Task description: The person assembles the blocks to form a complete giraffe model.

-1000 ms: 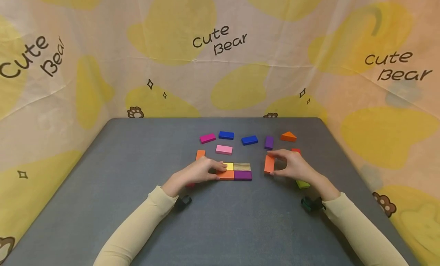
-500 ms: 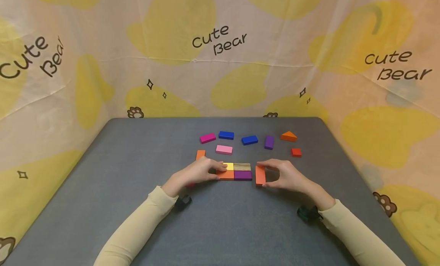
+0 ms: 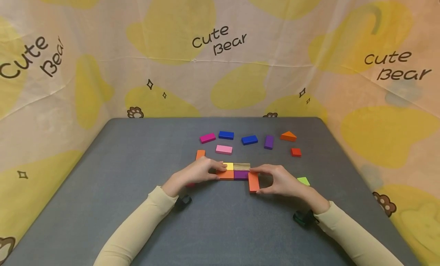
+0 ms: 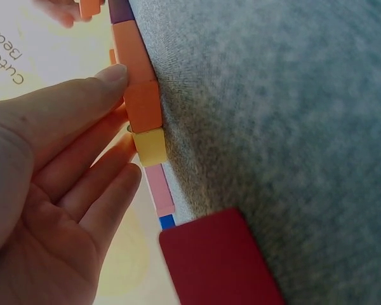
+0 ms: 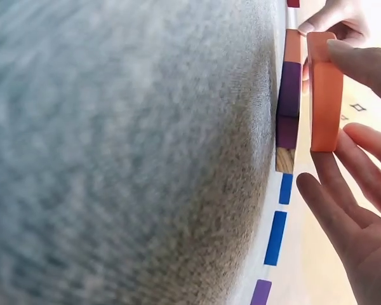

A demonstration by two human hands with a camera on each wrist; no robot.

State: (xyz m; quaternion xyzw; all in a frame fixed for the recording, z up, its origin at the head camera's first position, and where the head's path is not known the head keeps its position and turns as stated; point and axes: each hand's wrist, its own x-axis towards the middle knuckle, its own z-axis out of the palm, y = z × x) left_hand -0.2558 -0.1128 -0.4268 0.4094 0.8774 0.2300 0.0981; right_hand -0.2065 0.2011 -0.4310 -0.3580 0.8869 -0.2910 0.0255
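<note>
Four-part wording aside, two rows of wooden blocks lie together at mid-table: an orange block (image 3: 226, 175) and a purple block (image 3: 240, 175) in front, a yellow block (image 3: 228, 166) and a wood-grain block (image 3: 242, 166) behind. My left hand (image 3: 203, 169) rests at the row's left end, thumb on the orange block, fingertips on the yellow one. A second orange block (image 5: 326, 95) is pinched endwise between thumb and fingers of my right hand (image 3: 280, 182). It hangs above the table, overlapping the purple block's right end in the head view.
Behind lie pink (image 3: 224, 149), magenta (image 3: 207, 138), blue (image 3: 226, 135) and purple (image 3: 269, 142) blocks, plus an orange triangle (image 3: 288, 136). Red (image 3: 296, 152) and lime (image 3: 303, 180) blocks are at right. A dark red block (image 4: 219, 260) lies by my left wrist.
My right hand has carried the orange block left and toward the front, from apart on the right to the purple block's end. The left hand stays put.
</note>
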